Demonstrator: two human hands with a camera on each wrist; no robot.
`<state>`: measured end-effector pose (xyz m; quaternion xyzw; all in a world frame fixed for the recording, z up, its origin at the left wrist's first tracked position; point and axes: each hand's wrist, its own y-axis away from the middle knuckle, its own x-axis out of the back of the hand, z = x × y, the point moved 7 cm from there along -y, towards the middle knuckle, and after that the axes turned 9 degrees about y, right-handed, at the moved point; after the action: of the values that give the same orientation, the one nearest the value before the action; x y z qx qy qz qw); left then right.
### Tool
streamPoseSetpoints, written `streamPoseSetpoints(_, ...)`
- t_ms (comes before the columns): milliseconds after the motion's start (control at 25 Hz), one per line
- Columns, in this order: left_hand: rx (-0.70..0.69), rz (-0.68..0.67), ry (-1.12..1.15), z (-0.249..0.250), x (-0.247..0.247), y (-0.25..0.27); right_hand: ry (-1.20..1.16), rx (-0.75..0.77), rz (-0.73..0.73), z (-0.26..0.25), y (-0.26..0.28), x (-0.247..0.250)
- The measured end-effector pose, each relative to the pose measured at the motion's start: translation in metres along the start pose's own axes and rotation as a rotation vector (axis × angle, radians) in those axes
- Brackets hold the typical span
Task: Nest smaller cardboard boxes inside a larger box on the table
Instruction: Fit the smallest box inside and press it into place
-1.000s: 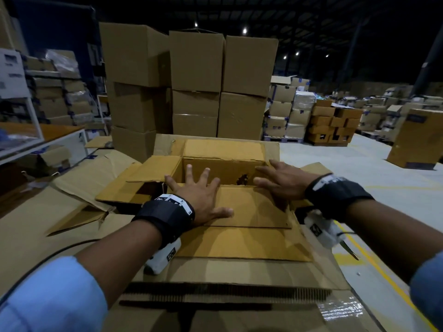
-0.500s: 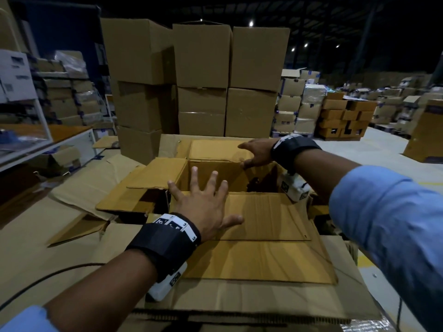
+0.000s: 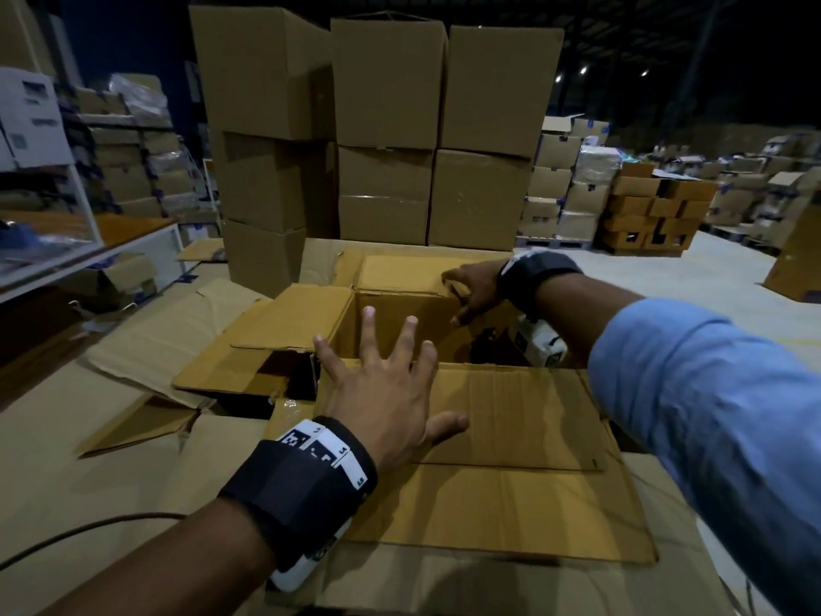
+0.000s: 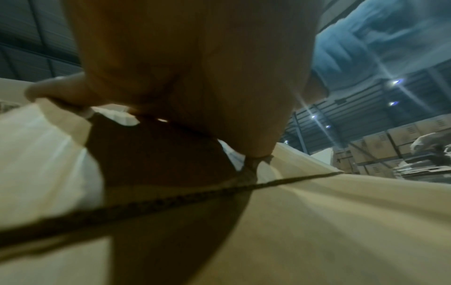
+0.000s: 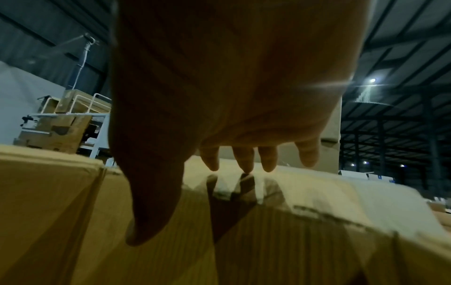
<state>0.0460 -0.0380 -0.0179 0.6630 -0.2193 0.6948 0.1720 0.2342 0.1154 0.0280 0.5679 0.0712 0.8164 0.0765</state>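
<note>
The left hand has its fingers spread flat, palm pressing the near flap, probably to pin it open. At about one o'clock from it, the right hand reaches to the far flap, fingers loosely apart and resting on it, thumb hanging over the fold; whether it grips is hard to judge from the dim wrist view. Between them the smaller box sits inside the larger box on the tabletop. At twelve o'clock stand stacked cartons.
</note>
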Motion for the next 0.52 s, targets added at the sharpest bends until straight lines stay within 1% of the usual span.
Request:
streamPoseSetpoints(240,-0.024,0.023,0.008,-0.002,-0.003,-0.002,-0.117,0.019,-0.003,-0.017,-0.014,-0.03)
streamPoseSetpoints(520,-0.035,0.012,0.005,-0.001,-0.002,0.001,-0.253,0.012,0.01,-0.02,-0.005,-0.036)
